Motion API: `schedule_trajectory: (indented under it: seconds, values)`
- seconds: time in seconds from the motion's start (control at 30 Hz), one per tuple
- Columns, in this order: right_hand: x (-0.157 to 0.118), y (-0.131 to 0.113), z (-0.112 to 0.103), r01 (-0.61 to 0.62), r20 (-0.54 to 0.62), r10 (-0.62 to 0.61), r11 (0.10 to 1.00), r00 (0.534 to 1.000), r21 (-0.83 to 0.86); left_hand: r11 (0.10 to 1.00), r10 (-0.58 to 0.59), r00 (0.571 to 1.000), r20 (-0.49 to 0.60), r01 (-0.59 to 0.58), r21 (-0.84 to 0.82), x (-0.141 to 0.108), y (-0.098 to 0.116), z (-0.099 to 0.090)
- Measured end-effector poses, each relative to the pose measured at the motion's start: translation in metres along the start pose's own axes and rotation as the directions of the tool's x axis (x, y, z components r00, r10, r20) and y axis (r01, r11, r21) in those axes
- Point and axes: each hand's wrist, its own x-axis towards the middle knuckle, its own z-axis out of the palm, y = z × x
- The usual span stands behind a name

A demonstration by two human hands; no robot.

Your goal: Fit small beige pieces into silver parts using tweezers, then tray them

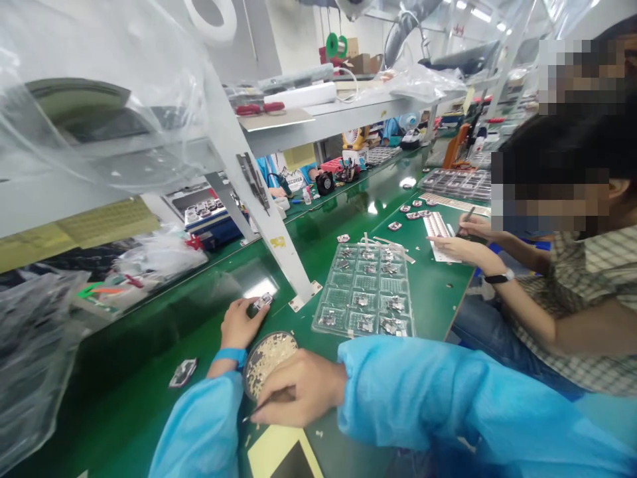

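Note:
My left hand (239, 324) is closed on a small electronic part (263, 301), pale and dark, pinched between thumb and fingers just above the green table. Tweezers (247, 418) sit in my right hand (301, 388); their tip points left, and the fingers hide most of them. Partly under that hand is a round dish (270, 352) full of tiny beige pieces. A similar electronic part (183, 373) lies on the table left of my left sleeve. Below my right hand is a yellow sheet (259, 451) with a dark square.
A clear compartment tray (365, 282) with small metallic parts lies ahead, beside a white shelf post (263, 226). To the right, a co-worker's hand (460, 249) touches a white card (440, 232). Several similar parts (395, 226) lie nearby. A plastic-covered shelf overhangs the left side.

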Motion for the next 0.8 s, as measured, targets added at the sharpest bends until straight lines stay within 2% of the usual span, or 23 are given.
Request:
schedule_trajectory:
  seconds: [0.13,0.33,0.5,0.67,0.8]
  values:
    - [0.002,-0.001,-0.002,0.020,-0.032,-0.019,1.000,0.999,0.017,0.999,0.040,0.999,0.008,-0.040,0.011,0.000,-0.003,0.002]
    - [0.001,-0.006,-0.016,-0.012,0.004,0.012,0.994,1.000,0.106,0.999,0.046,0.999,0.002,-0.046,0.013,0.000,-0.004,0.002]
    - [-0.001,-0.003,-0.021,-0.078,-0.137,0.096,0.988,0.986,0.133,0.999,0.041,0.999,-0.002,-0.041,0.012,-0.002,-0.003,0.000]
    - [0.004,0.006,-0.034,-0.077,-0.204,0.101,0.990,0.974,0.122,0.999,0.034,0.999,0.015,-0.034,0.003,-0.003,-0.001,-0.002]
    - [0.011,0.017,-0.045,-0.177,-0.314,0.236,0.963,0.920,0.204,1.000,0.022,0.999,0.031,-0.022,-0.005,-0.003,-0.001,-0.003]
